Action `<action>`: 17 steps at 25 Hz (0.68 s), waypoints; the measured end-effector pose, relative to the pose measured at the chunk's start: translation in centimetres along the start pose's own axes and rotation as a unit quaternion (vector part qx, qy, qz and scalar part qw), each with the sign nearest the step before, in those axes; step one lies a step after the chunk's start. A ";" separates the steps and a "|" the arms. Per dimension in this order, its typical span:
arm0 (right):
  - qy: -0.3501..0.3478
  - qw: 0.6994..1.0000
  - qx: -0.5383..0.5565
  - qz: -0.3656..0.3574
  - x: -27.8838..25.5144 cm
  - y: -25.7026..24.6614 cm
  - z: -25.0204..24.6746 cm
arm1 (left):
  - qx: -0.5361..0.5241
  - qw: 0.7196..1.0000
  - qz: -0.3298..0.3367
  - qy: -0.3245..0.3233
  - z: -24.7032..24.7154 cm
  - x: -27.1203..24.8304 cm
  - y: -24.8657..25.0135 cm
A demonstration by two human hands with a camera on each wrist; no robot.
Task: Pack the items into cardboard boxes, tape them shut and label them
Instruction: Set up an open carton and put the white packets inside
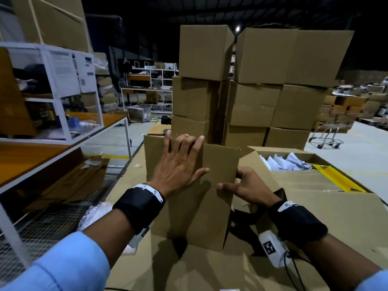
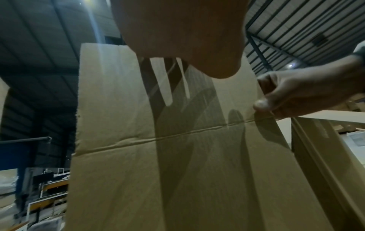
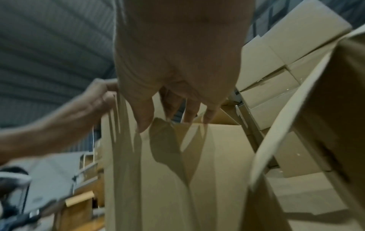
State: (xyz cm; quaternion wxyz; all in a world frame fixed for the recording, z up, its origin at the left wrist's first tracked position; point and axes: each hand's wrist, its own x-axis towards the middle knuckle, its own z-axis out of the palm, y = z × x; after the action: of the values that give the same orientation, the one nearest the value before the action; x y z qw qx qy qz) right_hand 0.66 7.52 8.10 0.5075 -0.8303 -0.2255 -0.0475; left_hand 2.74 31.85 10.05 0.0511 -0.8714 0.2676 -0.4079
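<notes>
left hand (image 1: 178,164): released, fingers spread flat against the near face of the cardboard box (image 1: 189,206) | right hand (image 1: 245,185): grip pinches that box's right edge, thumb in front | box: upright on the worktop (image 1: 189,269), under both hands | right of the grip: open carton (image 1: 315,181) holding white packets (image 1: 289,162) | beyond: stacked boxes (image 1: 252,80)

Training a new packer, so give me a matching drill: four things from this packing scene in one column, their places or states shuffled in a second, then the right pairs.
Things
1. left hand
2. right hand
3. box
4. bubble wrap

Places or states
A. grips the box's right edge
B. lies under the left forearm
C. spread flat on the box's near face
D. stands upright between the hands

Pairs: 1-C, 2-A, 3-D, 4-B
</notes>
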 end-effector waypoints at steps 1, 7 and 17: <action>0.003 1.000 -0.018 0.006 -0.1 0.4 0.1 | -0.001 1.000 -0.004 -0.004 -0.2 -0.2 0.1; 0.058 0.993 -0.067 -0.077 -1.2 0.4 2.3 | -0.024 0.997 -0.062 -0.025 -2.5 -0.6 1.0; 0.061 0.895 -0.425 -0.121 -0.8 -2.7 8.9 | -0.064 0.967 -0.151 -0.195 -8.3 -0.5 2.9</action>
State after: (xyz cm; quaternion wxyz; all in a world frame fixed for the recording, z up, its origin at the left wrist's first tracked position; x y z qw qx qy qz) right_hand -2.56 16.01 5.80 0.1093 -0.9285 -0.2518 -0.2502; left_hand -4.93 30.76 14.32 -0.0162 -0.9659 0.1430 -0.2154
